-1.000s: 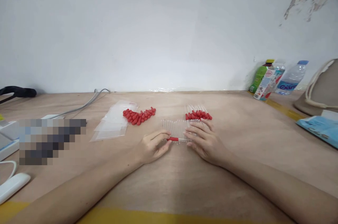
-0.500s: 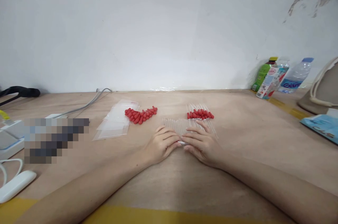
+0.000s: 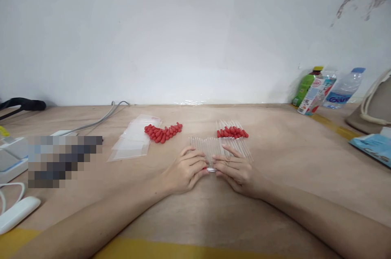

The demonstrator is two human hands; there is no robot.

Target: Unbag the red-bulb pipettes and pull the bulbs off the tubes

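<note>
My left hand (image 3: 185,169) and my right hand (image 3: 235,169) meet at the middle of the table, fingers curled, pinching a clear glass tube (image 3: 211,169) between them; a red cap shows only faintly at my left fingertips. Just beyond my fingers lies a row of several bare clear tubes (image 3: 207,145). Farther back on the right lie several tubes with red caps fitted (image 3: 232,132). A pile of loose red rubber caps (image 3: 162,132) sits to the left of them.
Clear plastic bags (image 3: 132,141) lie left of the caps. A grey cable (image 3: 97,120), white devices (image 3: 12,157) and a white object (image 3: 16,214) sit at the left. Bottles (image 3: 320,88), a beige bag (image 3: 372,104) and a blue packet (image 3: 371,147) stand right.
My hands have drawn together over the tube. The red cap, plainly seen between them a second ago, is now mostly hidden under my left fingers.
</note>
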